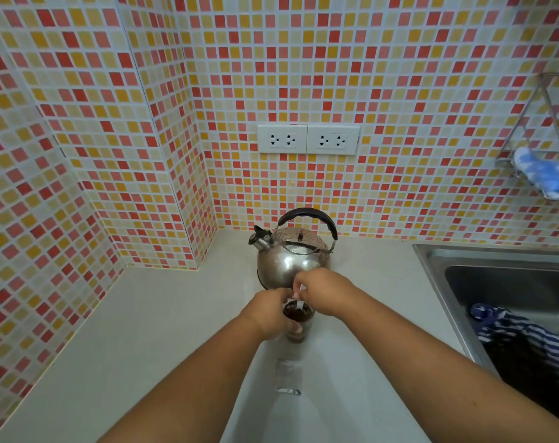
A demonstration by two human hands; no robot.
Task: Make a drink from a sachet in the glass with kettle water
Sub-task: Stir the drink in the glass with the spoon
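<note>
Stirring dark drink: left hand (pixel 273 310) wrapped round glass (pixel 299 321), right hand (pixel 323 295) pinching white stirrer (pixel 300 302); next, lift stirrer clear.

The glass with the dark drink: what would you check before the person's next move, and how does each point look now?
1. Glass upright on the counter: ok.
2. Left hand gripping the glass: ok.
3. Right hand pinching a thin white item over the glass: ok; what it is, cannot tell.
4. Dark liquid in the glass: ok.
5. Kettle upright behind the glass, apart from it: ok.
6. Empty sachet lying on the counter near the glass: ok.
</note>
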